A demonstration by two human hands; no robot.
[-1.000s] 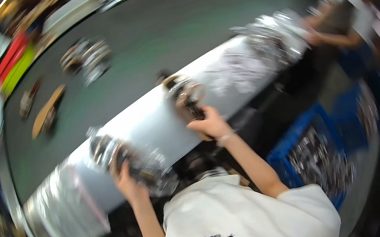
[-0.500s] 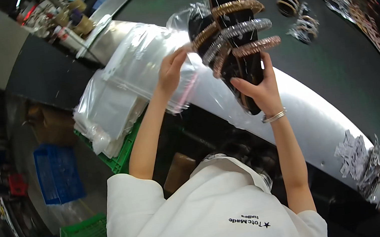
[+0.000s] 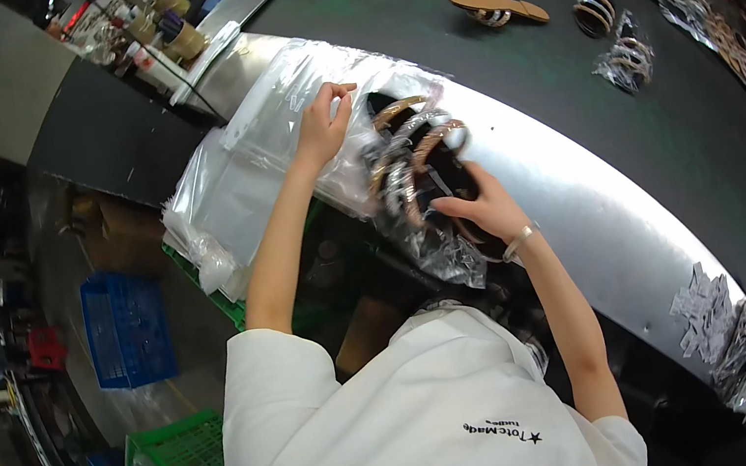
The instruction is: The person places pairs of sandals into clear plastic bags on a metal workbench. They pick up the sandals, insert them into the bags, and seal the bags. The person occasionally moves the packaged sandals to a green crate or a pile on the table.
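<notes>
Holding in the right hand (image 3: 486, 205), with fingers closed on the bare end beyond the straps, a black-soled sandal with glittery gold, silver and coppery straps (image 3: 453, 177), tilted over the near edge of a shiny silver metal strip (image 3: 575, 187). Apparently carrying alongside, just to its left, a second strapped sandal in crumpled clear film (image 3: 399, 196); too blurred to tell whether gripped or merely pinned. Reaching with the left hand (image 3: 325, 130), partly open with fingers loosely bent and gripping nothing visible, over a flat stack of clear plastic bags (image 3: 235, 185). Could drop the wrapped sandal past the metal edge through so one-ended a grip; could snag loose film on the raised straps; could shift several bags at one touch, because of slick, overlapping sheets.
</notes>
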